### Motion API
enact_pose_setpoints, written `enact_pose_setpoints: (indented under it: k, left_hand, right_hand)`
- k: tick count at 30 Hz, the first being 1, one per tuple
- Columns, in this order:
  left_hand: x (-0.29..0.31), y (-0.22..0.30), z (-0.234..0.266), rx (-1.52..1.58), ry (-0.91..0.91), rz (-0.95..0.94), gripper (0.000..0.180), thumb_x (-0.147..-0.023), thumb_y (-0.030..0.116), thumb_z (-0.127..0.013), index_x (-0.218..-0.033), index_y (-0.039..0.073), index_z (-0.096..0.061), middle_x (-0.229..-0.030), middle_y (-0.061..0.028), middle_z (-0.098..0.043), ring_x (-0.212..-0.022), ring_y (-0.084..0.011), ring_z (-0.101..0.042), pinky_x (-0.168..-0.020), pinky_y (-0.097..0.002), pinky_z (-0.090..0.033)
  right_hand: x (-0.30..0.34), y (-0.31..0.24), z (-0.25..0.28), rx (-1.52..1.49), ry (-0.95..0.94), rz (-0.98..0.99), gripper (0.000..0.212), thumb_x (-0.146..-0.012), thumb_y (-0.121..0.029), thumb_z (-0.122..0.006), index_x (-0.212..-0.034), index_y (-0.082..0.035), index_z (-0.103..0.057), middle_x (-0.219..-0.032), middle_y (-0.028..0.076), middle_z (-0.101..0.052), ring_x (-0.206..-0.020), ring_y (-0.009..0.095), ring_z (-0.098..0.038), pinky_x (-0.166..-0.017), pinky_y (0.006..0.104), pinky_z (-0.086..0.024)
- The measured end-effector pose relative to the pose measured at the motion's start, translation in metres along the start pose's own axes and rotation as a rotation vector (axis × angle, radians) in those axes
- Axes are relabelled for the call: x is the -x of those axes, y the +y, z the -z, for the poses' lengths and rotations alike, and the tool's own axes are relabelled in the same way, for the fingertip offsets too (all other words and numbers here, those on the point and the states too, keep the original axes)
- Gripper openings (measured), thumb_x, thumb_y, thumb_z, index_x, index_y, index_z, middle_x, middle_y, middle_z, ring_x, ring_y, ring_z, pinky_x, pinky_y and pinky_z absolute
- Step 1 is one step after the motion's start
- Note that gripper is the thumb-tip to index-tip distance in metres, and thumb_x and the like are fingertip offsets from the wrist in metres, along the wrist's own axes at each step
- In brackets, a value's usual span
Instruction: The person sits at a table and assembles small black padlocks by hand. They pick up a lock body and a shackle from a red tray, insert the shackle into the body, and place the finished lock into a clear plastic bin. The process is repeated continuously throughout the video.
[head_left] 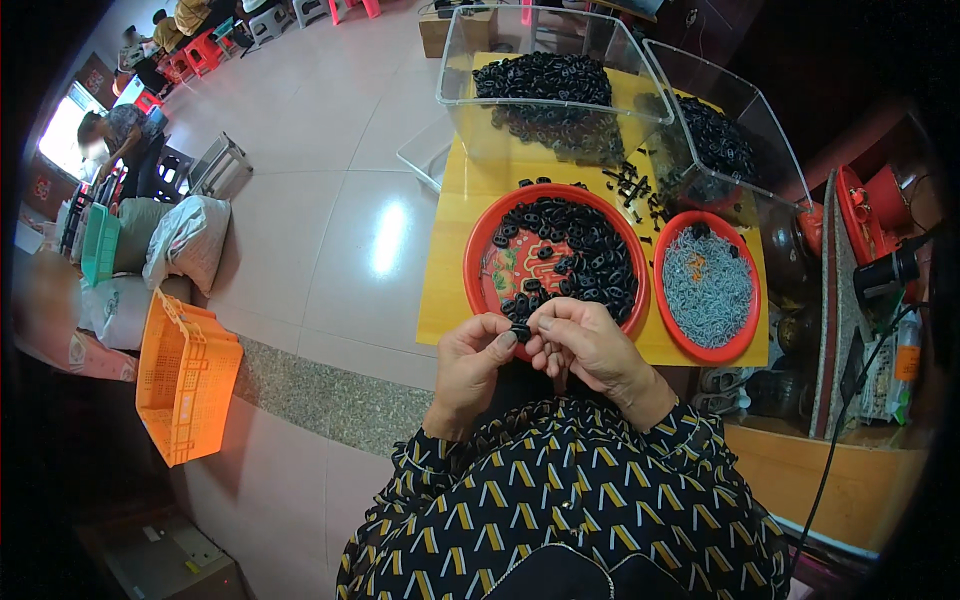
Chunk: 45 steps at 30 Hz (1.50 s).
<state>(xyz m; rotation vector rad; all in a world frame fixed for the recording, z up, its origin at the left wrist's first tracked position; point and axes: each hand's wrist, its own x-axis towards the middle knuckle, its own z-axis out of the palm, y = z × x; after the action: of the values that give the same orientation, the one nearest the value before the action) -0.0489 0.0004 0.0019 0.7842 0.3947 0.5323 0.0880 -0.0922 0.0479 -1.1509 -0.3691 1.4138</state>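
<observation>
My left hand (468, 372) pinches a small black plastic part (520, 331) between thumb and fingers, over the near edge of a round red tray (471, 250). Close beside it, my right hand (595, 350) has thumb and forefinger pressed together near that part. Whatever those fingertips hold is too small to make out. Many black oval parts with holes (600, 250) lie in the tray, mostly along its far and right sides, and its printed bottom shows at the left. To the right stands a smaller red tray (702, 354) full of silvery screw-like metal pieces (710, 300).
Two clear bins (555, 102) of black parts stand at the back of the yellow tabletop (445, 280). Loose black pieces (632, 185) lie before them. An orange crate (190, 385) and sacks (190, 240) stand on the floor at left. Another person (130, 140) bends farther back.
</observation>
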Motion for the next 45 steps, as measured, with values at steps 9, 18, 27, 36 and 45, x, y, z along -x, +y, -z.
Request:
enact_pose_setpoints:
  k: [9, 18, 27, 36, 45]
  left_hand:
    - [0.005, -0.004, -0.001, -0.146, -0.032, -0.041, 0.009, -0.079, 0.003, -0.06, -0.086, -0.002, -0.057, -0.08, -0.0033, -0.057, -0.071, -0.0096, -0.053, -0.066, -0.0209, -0.042]
    - [0.001, 0.003, -0.011, -0.533, -0.099, -0.21, 0.014, -0.077, 0.003, -0.063, -0.087, -0.004, -0.057, -0.086, -0.0062, -0.053, -0.081, -0.0127, -0.052, -0.068, -0.0226, -0.042]
    - [-0.002, 0.008, 0.003, -0.687, -0.006, -0.218, 0.013, -0.078, 0.004, -0.062, -0.088, -0.003, -0.058, -0.084, -0.0063, -0.055, -0.075, -0.0111, -0.053, -0.066, -0.0221, -0.042]
    - [-0.005, 0.009, 0.019, -0.908, 0.12, -0.357, 0.011, -0.076, 0.001, -0.061, -0.086, -0.003, -0.059, -0.08, -0.0075, -0.056, -0.066, -0.0108, -0.051, -0.058, -0.0221, -0.04]
    - [-0.037, 0.028, 0.016, -1.541, 0.076, -0.598, 0.009, -0.068, 0.002, -0.063, -0.075, 0.0, -0.058, -0.074, -0.0112, -0.052, -0.07, -0.0244, -0.053, -0.062, -0.0335, -0.042]
  right_hand:
    - [0.0, 0.009, 0.004, 0.019, -0.007, -0.032, 0.011, -0.083, -0.012, -0.056, -0.086, -0.001, -0.055, -0.069, 0.005, -0.058, -0.055, 0.009, -0.057, -0.044, 0.0181, -0.044]
    - [0.007, -0.006, 0.026, -0.016, 0.058, -0.076, 0.007, -0.081, -0.007, -0.055, -0.083, -0.001, -0.056, -0.067, 0.007, -0.06, -0.053, 0.01, -0.057, -0.042, 0.0176, -0.044]
    - [-0.006, -0.138, 0.109, -0.069, 0.419, 0.678, 0.014, -0.084, -0.01, -0.05, -0.09, 0.003, -0.053, -0.076, 0.011, -0.06, -0.064, 0.014, -0.058, -0.056, 0.022, -0.048]
    - [-0.049, -0.035, 0.068, 1.518, 0.368, 0.82, 0.007, -0.071, -0.005, -0.057, -0.077, -0.003, -0.059, -0.076, 0.01, -0.054, -0.078, 0.027, -0.051, -0.071, 0.0357, -0.042]
    - [-0.063, -0.019, 0.067, 1.76, 0.33, 0.748, 0.01, -0.066, -0.001, -0.054, -0.074, -0.004, -0.058, -0.073, 0.009, -0.048, -0.076, 0.026, -0.047, -0.068, 0.0365, -0.04]
